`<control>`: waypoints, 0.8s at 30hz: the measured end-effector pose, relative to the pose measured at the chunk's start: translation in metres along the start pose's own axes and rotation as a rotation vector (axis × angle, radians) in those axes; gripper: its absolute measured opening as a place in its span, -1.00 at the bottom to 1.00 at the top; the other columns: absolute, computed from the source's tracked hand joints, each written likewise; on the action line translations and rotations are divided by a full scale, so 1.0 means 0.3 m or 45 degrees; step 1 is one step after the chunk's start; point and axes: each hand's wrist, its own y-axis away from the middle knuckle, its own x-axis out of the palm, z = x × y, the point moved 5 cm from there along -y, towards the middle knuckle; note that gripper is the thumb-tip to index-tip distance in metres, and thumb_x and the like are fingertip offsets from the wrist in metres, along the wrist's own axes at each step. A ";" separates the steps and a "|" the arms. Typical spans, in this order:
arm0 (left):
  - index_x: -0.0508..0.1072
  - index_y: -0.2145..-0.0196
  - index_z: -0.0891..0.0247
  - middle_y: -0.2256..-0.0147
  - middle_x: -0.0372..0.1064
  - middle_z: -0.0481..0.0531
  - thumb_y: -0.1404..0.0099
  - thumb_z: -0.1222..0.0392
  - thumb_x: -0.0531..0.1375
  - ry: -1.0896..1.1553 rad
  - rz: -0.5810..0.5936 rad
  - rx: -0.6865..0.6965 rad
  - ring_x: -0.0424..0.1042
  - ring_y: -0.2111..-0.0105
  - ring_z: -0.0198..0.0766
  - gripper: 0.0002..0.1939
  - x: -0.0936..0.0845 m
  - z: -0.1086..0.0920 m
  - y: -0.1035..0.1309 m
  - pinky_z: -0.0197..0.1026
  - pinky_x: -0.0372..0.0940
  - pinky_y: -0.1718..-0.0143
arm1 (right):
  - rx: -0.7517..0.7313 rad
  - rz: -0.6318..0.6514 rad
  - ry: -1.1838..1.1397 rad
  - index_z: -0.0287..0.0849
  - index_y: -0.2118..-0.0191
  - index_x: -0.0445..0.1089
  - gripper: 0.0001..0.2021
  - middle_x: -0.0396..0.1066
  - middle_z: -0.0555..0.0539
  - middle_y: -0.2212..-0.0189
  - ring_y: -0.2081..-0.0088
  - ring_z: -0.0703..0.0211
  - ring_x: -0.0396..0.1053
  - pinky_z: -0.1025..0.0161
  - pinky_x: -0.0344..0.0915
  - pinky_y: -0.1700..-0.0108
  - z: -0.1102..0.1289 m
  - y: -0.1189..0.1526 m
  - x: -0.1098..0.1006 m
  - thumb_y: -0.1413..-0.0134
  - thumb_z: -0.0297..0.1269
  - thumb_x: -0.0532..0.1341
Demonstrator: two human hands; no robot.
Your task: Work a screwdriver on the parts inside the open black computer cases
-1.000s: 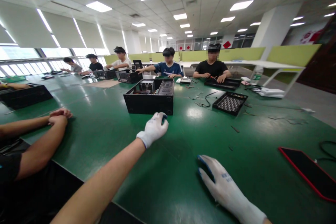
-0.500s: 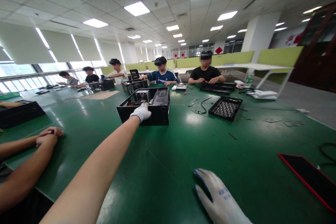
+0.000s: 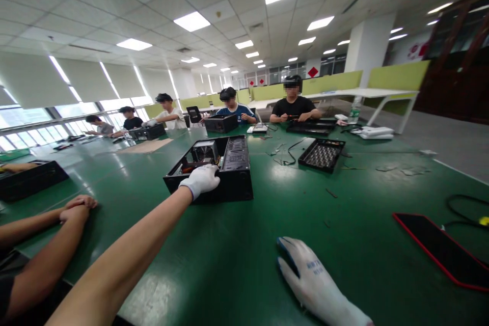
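My left hand (image 3: 202,180) grips the near wall of the open computer case (image 3: 234,183), mid-frame.
Its gloved fingers curl over the upper edge, tips hidden from me; lower right of centre, my right hand (image 3: 307,276) holds nothing, thumb parted from fingers, over or on the green table (image 3: 229,260), I can't tell which.

Left grip (image 3: 201,179) now over the near edge of the open black case (image 3: 237,181), itself closer
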 end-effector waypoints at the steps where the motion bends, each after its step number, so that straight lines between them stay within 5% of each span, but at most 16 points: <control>1: 0.54 -0.09 0.28 -0.06 0.52 0.21 -0.46 0.03 0.27 -0.001 -0.006 0.038 0.52 -0.05 0.00 -0.65 -0.012 -0.026 0.051 0.09 0.42 -0.13 | 0.009 -0.025 -0.033 -0.26 -0.33 0.41 -0.38 0.42 -0.32 -0.30 -0.34 -0.20 0.35 -0.18 0.27 -0.41 -0.003 0.000 -0.005 -0.42 0.09 0.05; 7: 0.60 0.04 0.21 0.09 0.60 0.15 -0.40 -0.08 0.20 0.045 -0.041 0.255 0.57 0.01 0.06 -0.64 -0.102 -0.192 0.403 -0.02 0.42 -0.05 | 0.115 -0.251 -0.224 -0.20 -0.27 0.43 -0.36 0.48 -0.31 -0.23 -0.27 -0.20 0.42 -0.19 0.33 -0.35 -0.027 0.002 -0.089 -0.38 0.19 0.06; 13: 0.53 0.16 0.19 0.20 0.57 0.12 -0.47 -0.06 0.11 0.146 0.052 0.495 0.61 0.21 0.01 -0.68 -0.170 -0.348 0.749 -0.02 0.47 0.19 | 0.282 -0.502 -0.306 -0.12 -0.22 0.47 -0.35 0.51 -0.24 -0.20 -0.24 -0.26 0.44 -0.22 0.36 -0.31 -0.008 0.021 -0.293 -0.32 0.27 0.08; 19: 0.45 0.20 0.20 0.28 0.52 0.05 -0.50 0.00 0.10 0.191 0.146 0.774 0.54 0.42 -0.09 -0.75 -0.239 -0.479 0.966 -0.08 0.36 0.51 | -0.037 -0.431 -0.144 -0.02 -0.26 0.42 -0.46 0.51 -0.18 -0.18 -0.20 -0.26 0.47 -0.20 0.40 -0.27 0.228 0.030 -0.504 -0.33 0.16 0.17; 24: 0.49 0.28 0.23 0.44 0.47 0.06 -0.48 0.10 0.16 0.280 0.320 1.016 0.42 0.60 -0.15 -0.79 -0.194 -0.617 1.074 -0.15 0.10 0.72 | -0.540 -0.193 0.172 -0.10 -0.27 0.41 -0.51 0.49 -0.22 -0.21 -0.20 -0.21 0.47 -0.14 0.41 -0.26 0.492 -0.010 -0.539 -0.37 0.02 0.19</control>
